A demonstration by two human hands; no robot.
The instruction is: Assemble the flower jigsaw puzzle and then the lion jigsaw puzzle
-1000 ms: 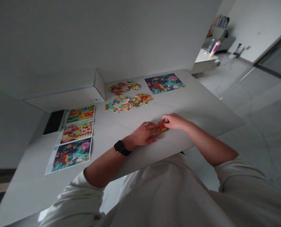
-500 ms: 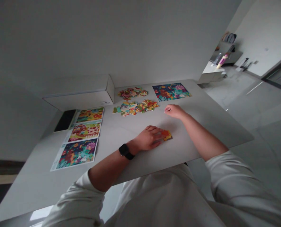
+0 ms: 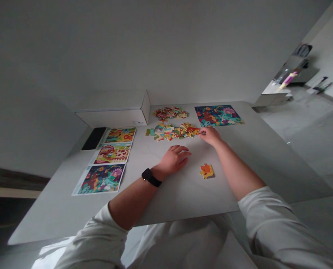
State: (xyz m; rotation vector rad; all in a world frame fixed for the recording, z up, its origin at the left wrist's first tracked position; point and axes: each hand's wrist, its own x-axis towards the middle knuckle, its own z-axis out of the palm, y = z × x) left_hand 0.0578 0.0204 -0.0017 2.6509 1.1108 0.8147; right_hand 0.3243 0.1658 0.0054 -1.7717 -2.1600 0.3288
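My left hand (image 3: 175,158), a black watch (image 3: 151,177) on its wrist, is over the table with fingers loosely spread and nothing in them. To its right an orange-yellow jigsaw puzzle piece (image 3: 207,171), maybe a few joined pieces, lies apart on the tabletop. At the right end of the nearer heap of puzzle pieces (image 3: 169,131), my right hand (image 3: 210,135) has its thumb and fingertips pinched on a puzzle piece at the heap's edge. Fingers partly cover that piece. Behind it lies a second heap of mostly reddish puzzle pieces (image 3: 170,113).
On the white table (image 3: 155,201), a dark blue picture sheet (image 3: 219,115) lies back right. Three printed pictures (image 3: 113,153) form a column at left, beside a black phone-like slab (image 3: 93,138). A long white box (image 3: 113,116) stands against the wall.
My left hand has let go of the orange-yellow piece and drawn back left. My right hand has moved to the nearer heap and pinched a piece. The camera view has shifted.
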